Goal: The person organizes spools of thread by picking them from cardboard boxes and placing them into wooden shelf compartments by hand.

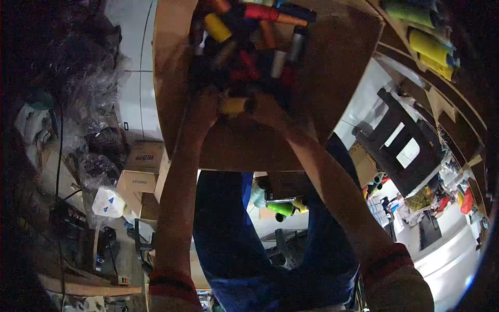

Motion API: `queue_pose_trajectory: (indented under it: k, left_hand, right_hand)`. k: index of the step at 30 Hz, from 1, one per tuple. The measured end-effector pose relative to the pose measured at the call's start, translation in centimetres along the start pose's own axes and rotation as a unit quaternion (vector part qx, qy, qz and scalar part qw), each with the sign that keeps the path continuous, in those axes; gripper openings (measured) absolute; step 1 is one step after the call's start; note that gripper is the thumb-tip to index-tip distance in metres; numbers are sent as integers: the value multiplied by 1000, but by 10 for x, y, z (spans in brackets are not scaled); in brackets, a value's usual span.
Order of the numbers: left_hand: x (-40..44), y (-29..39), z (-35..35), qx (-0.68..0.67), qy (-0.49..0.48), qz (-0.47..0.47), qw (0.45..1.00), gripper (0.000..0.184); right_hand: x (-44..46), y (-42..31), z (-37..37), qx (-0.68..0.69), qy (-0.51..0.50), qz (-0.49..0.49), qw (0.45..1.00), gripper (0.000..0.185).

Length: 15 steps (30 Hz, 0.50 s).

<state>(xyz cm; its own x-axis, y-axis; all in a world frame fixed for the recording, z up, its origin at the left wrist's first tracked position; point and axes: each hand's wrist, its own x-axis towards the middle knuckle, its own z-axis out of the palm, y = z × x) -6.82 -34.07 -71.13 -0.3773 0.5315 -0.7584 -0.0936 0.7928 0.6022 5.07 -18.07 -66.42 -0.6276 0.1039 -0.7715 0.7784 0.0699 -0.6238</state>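
Both of my hands reach down into a large cardboard box (343, 57) full of thread spools. My left hand (207, 104) is at the near left of the pile, its fingers lost in shadow. Across from it is my right hand (267, 109), touching or very near a tan-yellow spool (233, 106) that lies between the two hands. Dark blur hides whether either hand grips anything. Beyond them lie a yellow spool (217, 27), a red spool (260, 11), an orange spool (267, 34) and a pale spool (278, 63), jumbled with dark ones.
Closed cartons (143, 171) stand left of the box, near plastic-wrapped bundles (96, 93). At upper right, yellow-green spools (430, 46) sit on a shelf. A black panel with cut-outs (400, 140) is at right. A bright green spool (280, 208) shows between my legs.
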Motion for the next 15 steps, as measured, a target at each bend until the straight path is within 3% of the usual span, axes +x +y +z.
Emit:
queue_pose_trajectory:
  k: [1,2,3,4,5,7,9,10,11,13,15]
  left_hand:
    - [-7,4,2,-5,35,33,999,48]
    - [-16,11,2,-8,71,66,995,52]
    - [-26,13,2,150,123,180,965,54]
    - [-38,17,-1,303,173,284,893,56]
    - [-51,31,-3,267,156,236,921,56]
    - [-74,64,-14,191,129,146,962,55]
    - [-110,100,-30,-24,70,147,986,51]
    - [-126,121,-39,-131,36,149,979,49]
    - [-142,147,-51,-122,28,166,978,48]
    - [-175,201,-76,-101,11,195,975,45]
    - [-198,240,-87,-131,47,250,958,54]
  right_hand:
    - [-16,-5,-10,-55,13,5,998,62]
    - [-35,-10,-22,39,22,5,999,62]
    - [-55,-6,-33,132,30,3,991,63]
    - [-73,-3,-45,161,39,3,986,62]
    - [-90,-1,-58,189,49,2,981,62]
    - [-115,-19,-84,112,79,-4,991,60]
    - [-157,-75,-120,151,71,-18,986,54]
    - [-179,-111,-132,251,88,-60,962,48]
    - [-194,-140,-140,244,131,-86,957,41]
    - [-220,-186,-162,164,156,-31,974,40]
    - [-232,-215,-173,101,177,-33,978,43]
